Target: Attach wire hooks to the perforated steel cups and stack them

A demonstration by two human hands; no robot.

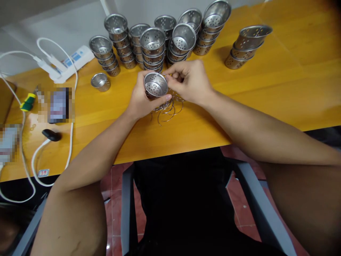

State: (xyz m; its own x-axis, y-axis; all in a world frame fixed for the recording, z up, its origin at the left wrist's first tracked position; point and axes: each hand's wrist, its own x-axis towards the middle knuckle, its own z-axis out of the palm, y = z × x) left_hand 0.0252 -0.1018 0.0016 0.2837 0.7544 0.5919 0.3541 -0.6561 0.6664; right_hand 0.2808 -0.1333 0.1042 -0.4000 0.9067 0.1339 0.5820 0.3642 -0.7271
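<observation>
My left hand [144,97] is wrapped round a perforated metal cup [155,86], its open mouth tilted toward me. At the cup's right rim, the thumb and fingers of my right hand [188,80] pinch a thin metal wire [160,74] that reaches over the rim. A loose heap of curved wires [170,110] lies on the table just below the cup, partly hidden by my hands. Behind the cup stand several stacks of similar perforated cups [153,41].
A single small cup [100,82] stands to the left, and a leaning stack [247,46] to the right. On the wooden table [279,85] there are also a power strip [77,64] with white cables, a phone [59,105], a black plug-like object [51,135] and a yellow-green object [28,102].
</observation>
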